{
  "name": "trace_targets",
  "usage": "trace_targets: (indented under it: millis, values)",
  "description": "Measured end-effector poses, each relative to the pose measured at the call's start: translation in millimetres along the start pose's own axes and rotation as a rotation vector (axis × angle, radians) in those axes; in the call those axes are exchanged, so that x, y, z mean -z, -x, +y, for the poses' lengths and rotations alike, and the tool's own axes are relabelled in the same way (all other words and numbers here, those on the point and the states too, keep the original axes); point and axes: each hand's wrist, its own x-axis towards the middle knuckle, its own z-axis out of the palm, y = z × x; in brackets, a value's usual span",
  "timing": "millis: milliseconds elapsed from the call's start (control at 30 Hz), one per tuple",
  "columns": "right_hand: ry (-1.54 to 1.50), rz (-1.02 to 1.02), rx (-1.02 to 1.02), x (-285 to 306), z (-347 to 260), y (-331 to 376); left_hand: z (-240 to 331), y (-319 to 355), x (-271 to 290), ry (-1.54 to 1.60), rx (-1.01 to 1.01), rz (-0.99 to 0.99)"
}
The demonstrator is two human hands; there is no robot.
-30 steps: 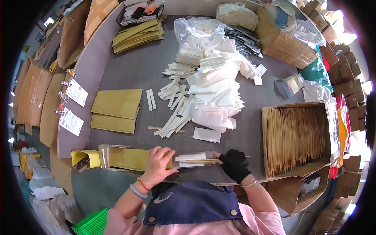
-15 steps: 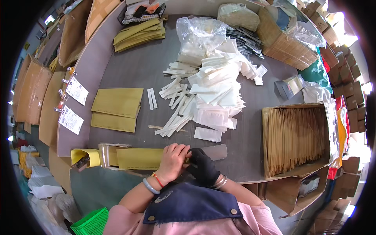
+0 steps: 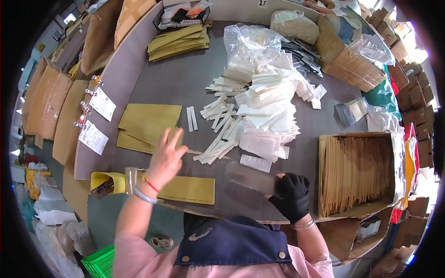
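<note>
My left hand (image 3: pixel 166 160), bare, with a red string and a pale bangle at the wrist, is open with fingers spread. It hovers at the near right corner of two stacked mustard-yellow paper envelopes (image 3: pixel 150 116). Beneath its wrist, at the table's front edge, lies a folded yellow envelope (image 3: pixel 187 190). In my right hand (image 3: pixel 292 197), which wears a black fingerless glove, is a flat grey strip (image 3: pixel 250 177), gripped at its right end and blurred by motion. Just beyond the strip lies a small white packet (image 3: pixel 256 163).
A heap of white paper packets and strips (image 3: pixel 266 111) fills the table's middle. A carton (image 3: pixel 323 176) packed with brown envelopes stands at right. A yellow holder (image 3: pixel 109 183) sits at the front left. More yellow envelopes (image 3: pixel 178 44) lie at the back beside a wire basket (image 3: pixel 183 21).
My hands have parted from close together at the front edge. The left moved up and left over the envelopes, its fingers spreading; the right moved right and now holds the grey strip.
</note>
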Motion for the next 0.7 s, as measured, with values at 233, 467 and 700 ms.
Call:
trace_targets:
  millis: [233,467,700]
  values:
    - [0.067,-0.13,0.077,-2.8,-12.6,7.4,89.0,70.5,-86.9,0.342,0.514,0.021]
    - [-0.068,-0.292,0.163,-29.7,-13.0,6.4,83.4,71.4,-86.0,0.512,0.519,0.078]
    - [-0.185,-0.106,0.283,-70.7,-44.9,-16.2,46.9,35.9,-81.9,0.666,0.352,0.094]
